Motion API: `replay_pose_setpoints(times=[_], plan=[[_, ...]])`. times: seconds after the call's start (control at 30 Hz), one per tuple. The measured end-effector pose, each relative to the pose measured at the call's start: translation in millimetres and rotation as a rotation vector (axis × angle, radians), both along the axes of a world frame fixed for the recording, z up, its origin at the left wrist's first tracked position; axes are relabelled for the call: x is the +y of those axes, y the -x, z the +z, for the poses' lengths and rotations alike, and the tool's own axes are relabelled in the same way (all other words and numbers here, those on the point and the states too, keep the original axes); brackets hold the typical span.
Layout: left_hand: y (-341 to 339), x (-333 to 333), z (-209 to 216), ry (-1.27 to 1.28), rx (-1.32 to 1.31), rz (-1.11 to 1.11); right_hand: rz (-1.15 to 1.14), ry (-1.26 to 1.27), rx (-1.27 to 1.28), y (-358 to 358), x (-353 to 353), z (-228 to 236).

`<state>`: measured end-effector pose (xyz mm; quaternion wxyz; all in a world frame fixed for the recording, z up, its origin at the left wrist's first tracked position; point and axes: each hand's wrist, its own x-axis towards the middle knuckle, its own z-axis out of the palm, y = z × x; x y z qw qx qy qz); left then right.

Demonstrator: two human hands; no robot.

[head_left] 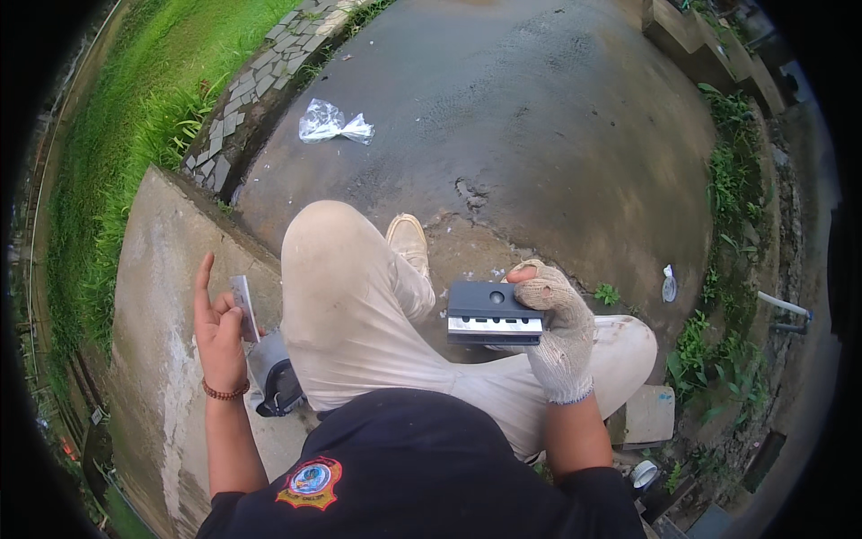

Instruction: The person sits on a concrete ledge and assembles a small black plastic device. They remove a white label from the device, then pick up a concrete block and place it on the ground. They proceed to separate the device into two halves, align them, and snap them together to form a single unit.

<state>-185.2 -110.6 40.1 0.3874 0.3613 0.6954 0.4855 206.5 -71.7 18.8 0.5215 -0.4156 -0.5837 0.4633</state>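
My bare left hand [220, 346], a beaded bracelet at its wrist, is raised on the left. Its index finger points up, while the thumb and other fingers pinch a thin, flat white piece [243, 307] seen nearly edge-on; I cannot make out its kind. A worn knitted glove covers my right hand [555, 319], with the thumb tip bare. That hand grips one end of a dark grey rectangular block [489, 298], which has a silver strip with small dark notches and a round dimple on top. It is held above my bent right leg.
My legs [341, 269] in pale trousers take up the middle. A grey-black bag-like thing [280, 388] lies by my left thigh on the concrete ledge [171, 269]. Clear plastic bags [334, 124] lie on the wet pavement [521, 108]. Grass [171, 72] borders the left, weeds [718, 359] the right.
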Motion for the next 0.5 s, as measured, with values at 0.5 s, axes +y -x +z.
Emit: replay_pose_setpoints(times=[0.5], plan=[[-182.1, 74.1, -8.1, 0.407, -0.72, -0.935, 0.002, 0.631, 0.94, -37.6, -12.2, 8.7]])
